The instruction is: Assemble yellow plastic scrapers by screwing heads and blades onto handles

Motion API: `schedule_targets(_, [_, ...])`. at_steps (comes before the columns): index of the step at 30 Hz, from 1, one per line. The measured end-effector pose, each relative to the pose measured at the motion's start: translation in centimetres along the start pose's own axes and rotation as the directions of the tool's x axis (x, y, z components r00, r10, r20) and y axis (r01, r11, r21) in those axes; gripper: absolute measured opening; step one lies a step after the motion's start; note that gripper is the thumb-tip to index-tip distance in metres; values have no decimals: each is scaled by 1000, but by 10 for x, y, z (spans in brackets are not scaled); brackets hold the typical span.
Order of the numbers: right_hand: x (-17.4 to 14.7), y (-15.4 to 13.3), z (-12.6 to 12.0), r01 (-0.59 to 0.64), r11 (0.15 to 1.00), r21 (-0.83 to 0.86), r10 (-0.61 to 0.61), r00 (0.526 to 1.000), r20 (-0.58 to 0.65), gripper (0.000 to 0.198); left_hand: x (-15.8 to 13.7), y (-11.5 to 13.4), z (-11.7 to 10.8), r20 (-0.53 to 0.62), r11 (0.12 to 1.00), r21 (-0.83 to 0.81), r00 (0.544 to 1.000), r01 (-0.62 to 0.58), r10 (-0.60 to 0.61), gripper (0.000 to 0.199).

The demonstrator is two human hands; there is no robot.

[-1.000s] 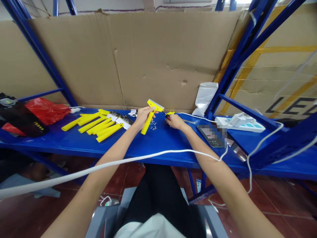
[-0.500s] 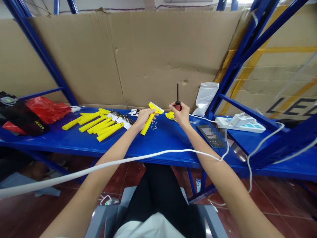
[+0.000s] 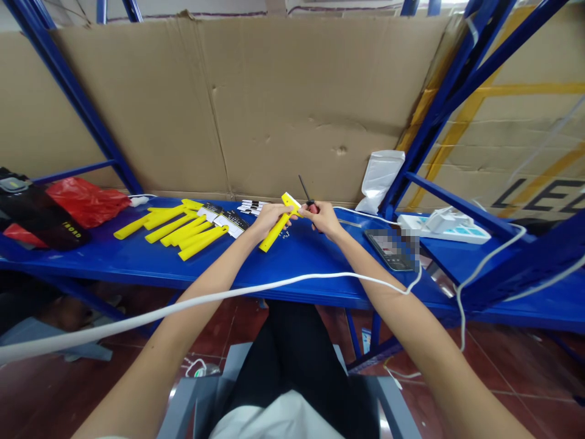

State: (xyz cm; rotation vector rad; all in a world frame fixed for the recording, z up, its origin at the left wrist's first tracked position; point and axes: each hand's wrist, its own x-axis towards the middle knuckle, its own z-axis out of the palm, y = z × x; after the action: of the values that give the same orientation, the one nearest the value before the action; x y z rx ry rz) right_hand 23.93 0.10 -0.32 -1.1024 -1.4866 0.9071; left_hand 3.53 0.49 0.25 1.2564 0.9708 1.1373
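A yellow scraper [image 3: 275, 234] is gripped in my left hand [image 3: 269, 218], its handle slanting down toward me and its wide head at the top. My right hand [image 3: 323, 218] is closed around a screwdriver [image 3: 311, 202] with a red and black handle, the dark shaft pointing up and left. The fingertips of that hand meet the scraper's head; whether they pinch a small part there I cannot tell. Several tiny screws [image 3: 286, 234] lie on the blue table just beyond the scraper handle. Left of my left hand, several yellow scraper handles [image 3: 203, 242] rest in a row.
Black-and-white printed cards [image 3: 232, 222] and white-and-black strips [image 3: 251, 207] lie beside the handles. A phone [image 3: 388, 249] and power strip [image 3: 443, 228] are at right, a black bottle [image 3: 43, 213] and red bag [image 3: 86, 201] at left. A white cable [image 3: 274, 285] crosses before my arms.
My right hand has moved left and down to the scraper's head, and the screwdriver has tipped leftward. The yellow pieces formerly beside that hand no longer show on the table.
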Motion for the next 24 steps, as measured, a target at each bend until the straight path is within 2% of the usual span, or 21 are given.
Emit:
schedule_targets(11, [-5,-12,-1,-193,973,129,185,980,73,45,0,-3,1,13,1000,-6,1000,21,-21,14])
schedule_targets(18, [-2,-13,-1,-276,933,230,257,960,109,44,-1,-1,1,16,999,-16,999,39,-38,17])
schedule_targets(24, [0,-8,-1,-324,915,238,305,945,117,48,-5,2,3,28,998,1,997,65,-65,24])
